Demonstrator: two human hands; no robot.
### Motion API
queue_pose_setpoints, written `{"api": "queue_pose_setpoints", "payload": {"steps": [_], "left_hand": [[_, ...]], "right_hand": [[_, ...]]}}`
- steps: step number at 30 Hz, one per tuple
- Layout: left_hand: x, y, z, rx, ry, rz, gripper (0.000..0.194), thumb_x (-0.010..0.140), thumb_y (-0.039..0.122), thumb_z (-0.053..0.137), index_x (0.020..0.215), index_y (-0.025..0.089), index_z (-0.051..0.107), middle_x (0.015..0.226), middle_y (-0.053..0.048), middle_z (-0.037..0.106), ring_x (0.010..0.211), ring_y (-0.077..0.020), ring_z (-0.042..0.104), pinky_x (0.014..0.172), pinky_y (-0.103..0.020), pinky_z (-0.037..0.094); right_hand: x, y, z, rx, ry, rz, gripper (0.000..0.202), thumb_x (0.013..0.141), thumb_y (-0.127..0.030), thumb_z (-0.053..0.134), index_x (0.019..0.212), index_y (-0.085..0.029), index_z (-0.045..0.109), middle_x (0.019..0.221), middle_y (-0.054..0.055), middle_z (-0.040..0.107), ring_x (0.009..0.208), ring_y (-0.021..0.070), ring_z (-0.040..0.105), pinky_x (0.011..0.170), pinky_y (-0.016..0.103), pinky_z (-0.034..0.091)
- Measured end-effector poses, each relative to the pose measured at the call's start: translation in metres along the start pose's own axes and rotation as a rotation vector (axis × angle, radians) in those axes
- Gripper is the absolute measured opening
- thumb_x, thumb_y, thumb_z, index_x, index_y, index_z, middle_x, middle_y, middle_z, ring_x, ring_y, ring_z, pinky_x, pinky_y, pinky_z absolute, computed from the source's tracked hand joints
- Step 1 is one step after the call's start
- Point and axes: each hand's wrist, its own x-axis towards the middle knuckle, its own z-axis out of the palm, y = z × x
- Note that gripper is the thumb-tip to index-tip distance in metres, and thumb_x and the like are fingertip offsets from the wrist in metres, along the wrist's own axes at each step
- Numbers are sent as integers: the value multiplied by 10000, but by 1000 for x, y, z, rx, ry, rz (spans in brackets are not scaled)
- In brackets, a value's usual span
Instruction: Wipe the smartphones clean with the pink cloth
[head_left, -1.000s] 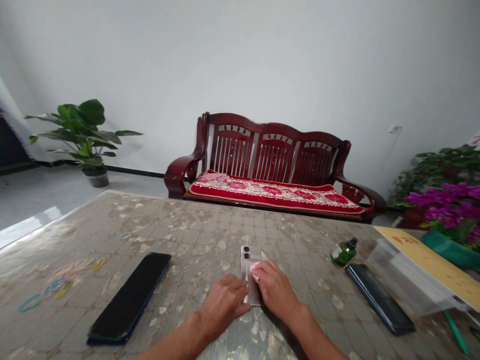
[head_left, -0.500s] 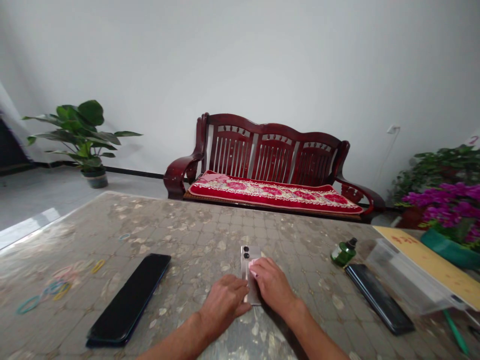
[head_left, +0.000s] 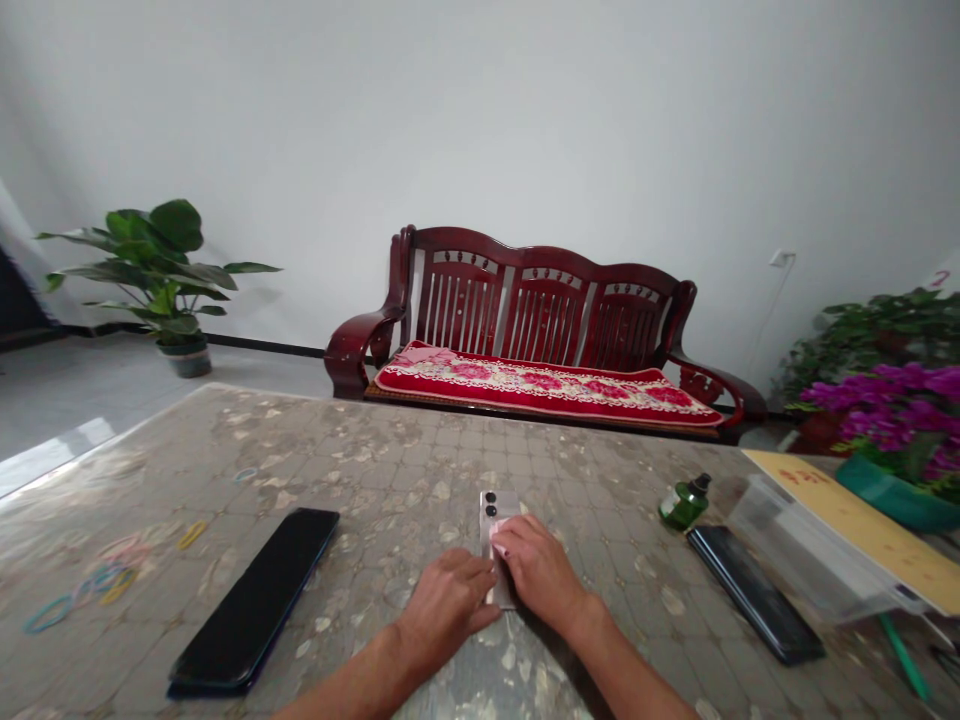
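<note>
A light-coloured smartphone (head_left: 507, 500) lies back up on the table, its two dark camera lenses at the far end. My left hand (head_left: 450, 592) grips the phone's near left edge between curled fingers and thumb. Bunched in my right hand (head_left: 538, 568) is a small pale pink cloth (head_left: 501, 535), pressed against the phone's back just below the cameras. My two hands cover much of the phone's middle and near part.
A black phone (head_left: 259, 595) lies left of my hands. To the right are a green spray bottle (head_left: 685, 503), a dark phone (head_left: 754, 592) and a clear plastic box (head_left: 795, 560) under a yellow board (head_left: 847, 515). Several coloured bands (head_left: 112, 578) lie far left.
My right hand with the cloth has shifted slightly left across the phone's back. My left hand keeps its place at the phone's edge. The view has turned very slightly.
</note>
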Motion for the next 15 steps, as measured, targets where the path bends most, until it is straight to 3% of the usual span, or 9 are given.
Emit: {"api": "queue_pose_setpoints", "payload": {"steps": [9, 15], "left_hand": [[1, -2, 2, -4, 9, 2, 143, 910, 350, 682, 926, 208, 678, 933, -39, 723, 886, -215, 660, 836, -302, 503], [2, 1, 0, -3, -22, -27, 159, 825, 291, 781, 906, 206, 673, 921, -18, 733, 886, -234, 671, 826, -318, 507]], "right_hand": [[18, 4, 7, -11, 1, 41, 239, 944, -71, 491, 947, -198, 693, 988, 45, 671, 954, 197, 554, 868, 307, 449], [0, -3, -1, 60, -41, -57, 220, 950, -90, 509, 983, -220, 684, 1013, 31, 672, 983, 185, 560, 886, 293, 442]]}}
